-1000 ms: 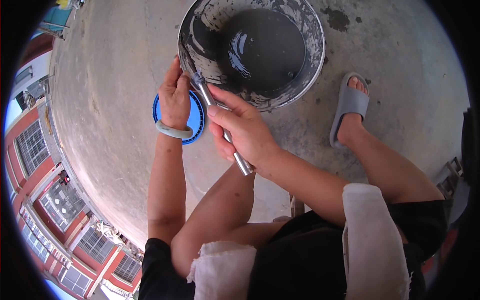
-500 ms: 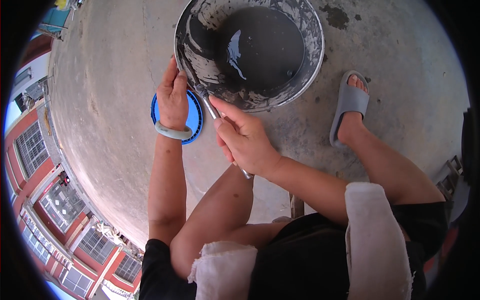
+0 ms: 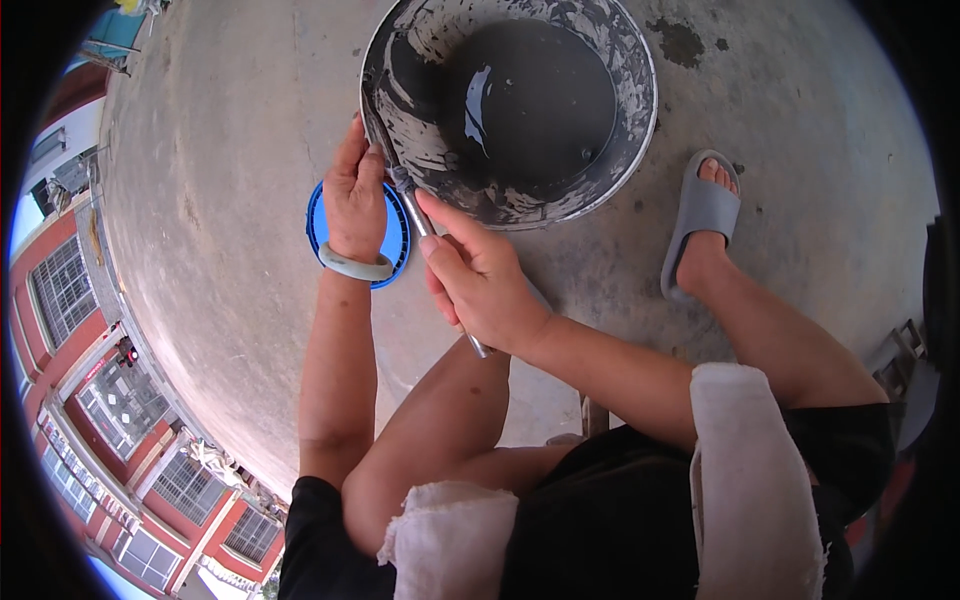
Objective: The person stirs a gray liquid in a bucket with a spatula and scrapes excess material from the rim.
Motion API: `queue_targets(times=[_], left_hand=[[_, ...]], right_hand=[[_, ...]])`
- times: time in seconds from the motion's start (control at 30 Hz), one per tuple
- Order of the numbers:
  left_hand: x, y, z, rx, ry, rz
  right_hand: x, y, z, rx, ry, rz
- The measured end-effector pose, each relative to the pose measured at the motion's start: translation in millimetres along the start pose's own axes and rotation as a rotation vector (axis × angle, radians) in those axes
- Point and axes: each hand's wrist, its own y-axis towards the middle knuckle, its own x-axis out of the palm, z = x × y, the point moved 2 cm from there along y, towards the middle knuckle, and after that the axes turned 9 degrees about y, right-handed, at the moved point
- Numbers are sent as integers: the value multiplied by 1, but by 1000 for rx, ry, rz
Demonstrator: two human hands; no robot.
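A round metal basin (image 3: 628, 165), its inner wall smeared with dark grey, holds grey, soupy liquid (image 3: 545, 85) with a bright reflection on it. My left hand (image 3: 357, 215), a pale bangle at its wrist, grips the basin's left rim, thumb on the near side and fingers curled by the outer wall. Shut round a silver metal handle (image 3: 417, 212) is my right hand (image 3: 485, 280), with the index finger stretched along it. The tool's grey-coated shaft (image 3: 381, 138) lies along the inner left wall; its working end cannot be made out. Behind my left hand, a blue round lid (image 3: 396, 235) is on the ground.
Concrete ground (image 3: 230, 200) surrounds the basin. My foot in a grey slipper (image 3: 708, 208) rests to the right of it, and my bare left knee (image 3: 470, 375) is close below my right hand. Dark wet stains (image 3: 675, 42) mark the ground at far right. Red buildings (image 3: 90, 370) stand at left.
The basin, the liquid's reflection and my left hand appear slightly farther right and lower in view. My right hand has shifted slightly left with the tool; both grips stay the same.
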Motion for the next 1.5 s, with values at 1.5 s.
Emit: queue_targets(times=[1.5], left_hand=[[4, -1, 0, 49, 38, 59]], right_hand=[[1, 12, 1, -77, -35, 34]])
